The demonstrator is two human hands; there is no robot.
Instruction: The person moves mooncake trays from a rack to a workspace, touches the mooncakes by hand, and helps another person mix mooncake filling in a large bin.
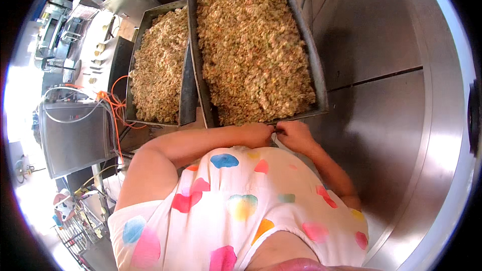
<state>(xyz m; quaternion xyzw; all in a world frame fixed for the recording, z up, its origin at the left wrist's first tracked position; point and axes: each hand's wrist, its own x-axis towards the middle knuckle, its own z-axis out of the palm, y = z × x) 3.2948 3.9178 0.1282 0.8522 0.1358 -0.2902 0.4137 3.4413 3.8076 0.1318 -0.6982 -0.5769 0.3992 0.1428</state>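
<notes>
A large dark metal tray (321,90) lies in front of me, heaped with a crumbly, light-brown grain mix (251,45) with green and orange bits. Its near edge runs just beyond my hands. Closed and side by side there are my left hand (260,133) and my right hand (295,134). A small dark piece shows between their fingers, too hidden to name; whether it belongs to the tray I cannot tell. To the left of the large tray stands a smaller dark tray (187,95), filled with a paler grain mix (158,68).
Brushed-metal panels (376,35) rise close on the right. An orange cord (118,103) and a pale hose (47,103) hang at the left near a grey metal box (78,133). Utensils (80,231) and shelving crowd the far left.
</notes>
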